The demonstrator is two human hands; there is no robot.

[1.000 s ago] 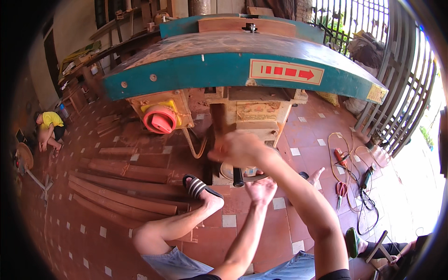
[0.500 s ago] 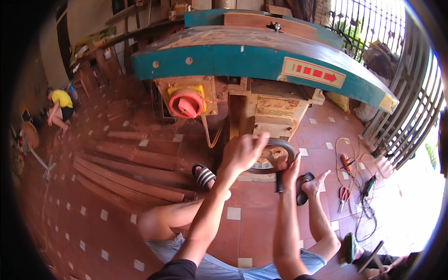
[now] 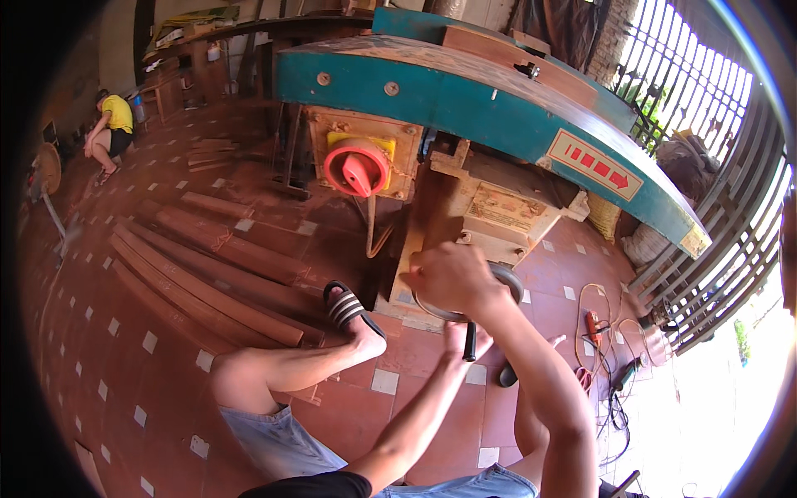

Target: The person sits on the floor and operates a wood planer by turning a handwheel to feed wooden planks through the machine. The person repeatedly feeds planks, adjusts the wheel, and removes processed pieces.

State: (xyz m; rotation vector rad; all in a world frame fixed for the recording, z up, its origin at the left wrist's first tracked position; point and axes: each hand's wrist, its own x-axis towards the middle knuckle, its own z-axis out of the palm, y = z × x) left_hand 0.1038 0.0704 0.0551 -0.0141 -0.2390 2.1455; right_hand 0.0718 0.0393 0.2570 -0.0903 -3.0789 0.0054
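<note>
A round metal handwheel (image 3: 517, 286) stands out from the base of a woodworking machine, with a short black handle (image 3: 471, 342) at its lower rim. My right hand (image 3: 458, 275) reaches across from the right, its fingers curled closed over the wheel's upper left side. Lower down, my left hand (image 3: 457, 334) is at the bottom of the wheel, beside and partly behind the black handle. The wheel and handle hide most of its fingers. My right hand covers much of the wheel's face.
Above the wheel is the machine's teal-edged table (image 3: 432, 108), with a red rotary switch (image 3: 357, 168) below. Long wooden boards (image 3: 203, 295) lie on the tiled floor at left. Cords and a red-handled tool (image 3: 593, 328) lie at right. A person in yellow (image 3: 116, 116) squats far left.
My right hand has gone from the wheel's right side up to its upper left. My left hand has dropped from above the wheel to its lower rim. The view has shifted.
</note>
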